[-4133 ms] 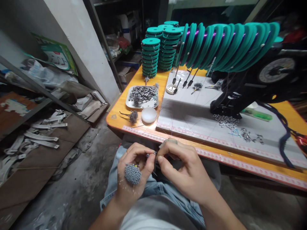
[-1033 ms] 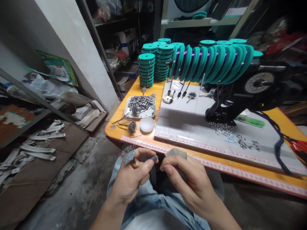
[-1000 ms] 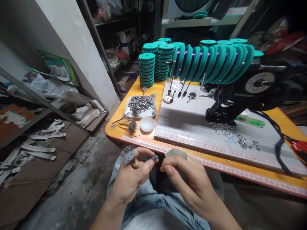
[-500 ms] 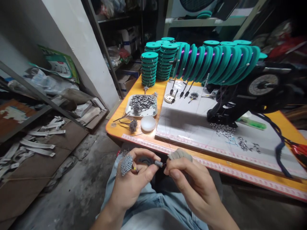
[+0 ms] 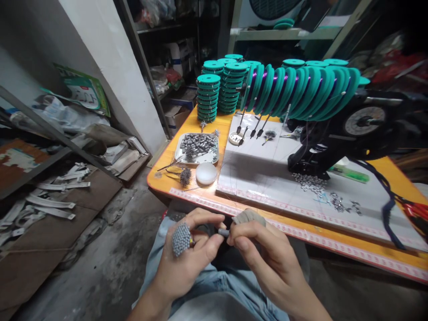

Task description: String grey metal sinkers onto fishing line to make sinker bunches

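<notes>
A small grey cylinder [image 5: 224, 232] lies between the fingertips of both hands over my lap. My right hand [image 5: 267, 247], with a beige cover on one finger, pinches its right end. The thumb of my left hand [image 5: 189, 258] is at the cylinder's left end, its index finger raised a little above. Tucked between the left hand's fingers is a round bundle of grey-tipped stems [image 5: 181, 240] with a yellow tie. Whatever is inside the right pinch is hidden. Thin threads run up from near the hands towards a row of green spools [image 5: 301, 91].
On the orange table [image 5: 160, 178] stand a white tray [image 5: 180, 161] of grey cylinders, a white round lid [image 5: 206, 173] and another grey bundle [image 5: 185, 177]. Stacked green spools [image 5: 208, 98] stand behind. A black machine [image 5: 309, 162] rises on the right, beside small metal pieces [image 5: 309, 183].
The grey cylinder has shifted slightly right and down, its right end now at the right fingertips. The left index finger has lifted off it. The bundle has turned more towards me.
</notes>
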A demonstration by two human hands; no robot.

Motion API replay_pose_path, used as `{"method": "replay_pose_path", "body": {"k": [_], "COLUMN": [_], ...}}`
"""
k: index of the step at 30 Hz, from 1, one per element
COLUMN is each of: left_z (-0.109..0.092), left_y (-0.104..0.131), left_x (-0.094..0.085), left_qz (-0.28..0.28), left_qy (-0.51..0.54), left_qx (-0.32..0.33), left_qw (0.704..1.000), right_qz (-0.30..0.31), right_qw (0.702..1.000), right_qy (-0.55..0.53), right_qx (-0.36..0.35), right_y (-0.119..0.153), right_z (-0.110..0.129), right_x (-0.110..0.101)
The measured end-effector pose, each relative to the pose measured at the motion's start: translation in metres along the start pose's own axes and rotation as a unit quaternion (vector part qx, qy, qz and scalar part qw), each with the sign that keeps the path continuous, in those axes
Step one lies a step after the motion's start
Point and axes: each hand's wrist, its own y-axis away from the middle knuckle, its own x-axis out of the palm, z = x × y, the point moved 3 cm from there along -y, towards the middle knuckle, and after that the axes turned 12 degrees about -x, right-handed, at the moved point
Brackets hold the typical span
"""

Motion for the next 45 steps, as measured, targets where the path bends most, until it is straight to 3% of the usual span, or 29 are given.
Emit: {"method": "replay_pose_path", "body": {"k": [4,12,24,26,29,35,39,45], "left_z": [-0.008,0.017,0.016,0.014,0.006,-0.005,-0.004,-0.001], "left_y": [0.004,-0.004,-0.004,-0.004,-0.001,0.007,0.008,0.009], "left_x": [0.005,0.004,0.009,0.007,0.004,0.006,0.009,0.007], "left_qz": [0.019,0.033,0.048,0.024,-0.037,-0.118,-0.107,-0.060], "left_qy": [-0.038,0.148,0.187,0.151,0.042,-0.042,-0.052,-0.055], "left_qx": [0.036,-0.098,-0.103,-0.070,0.037,0.165,0.194,0.182], "left_qw": [0.998,0.984,0.976,0.986,0.998,0.978,0.974,0.980], "right_qz": [0.005,-0.010,0.003,0.000,-0.012,-0.029,-0.052,-0.040], "right_qw": [1.000,1.000,1.000,0.999,0.988,0.976,0.979,0.987], "right_qy": [-0.003,-0.011,0.001,0.048,0.149,0.199,0.163,0.140], "right_qx": [0.010,0.013,0.016,0.002,-0.041,-0.087,-0.110,-0.069], "right_y": [0.001,0.004,0.001,-0.001,-0.001,0.005,0.003,0.003], "right_z": [-0.001,-0.003,0.000,0.001,0.003,0.006,0.008,0.006], "right_x": [0.001,-0.001,0.000,0.000,0.000,0.000,-0.001,0.000]}}
